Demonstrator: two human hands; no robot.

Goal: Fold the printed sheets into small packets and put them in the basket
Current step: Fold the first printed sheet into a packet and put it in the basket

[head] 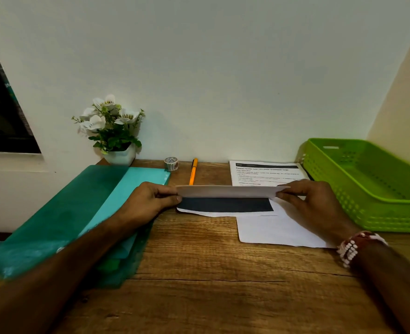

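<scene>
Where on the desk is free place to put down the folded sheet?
Free: the bare wood near the person, between the green folder and the loose sheet. The basket also looks empty. Crowded: the back edge, with the plant, tape roll, pen and printed sheet.

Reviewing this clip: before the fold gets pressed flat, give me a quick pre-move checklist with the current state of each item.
1. Left hand pinches the sheet's left end: ok.
2. Right hand pinches its right end: ok.
3. Edges aligned: cannot tell, top flap hides them.
4. Table in front of the sheet free for pressing: ok.
5. Green basket has room: ok, no packets visible.
6. Next printed sheet at hand: ok.
</scene>
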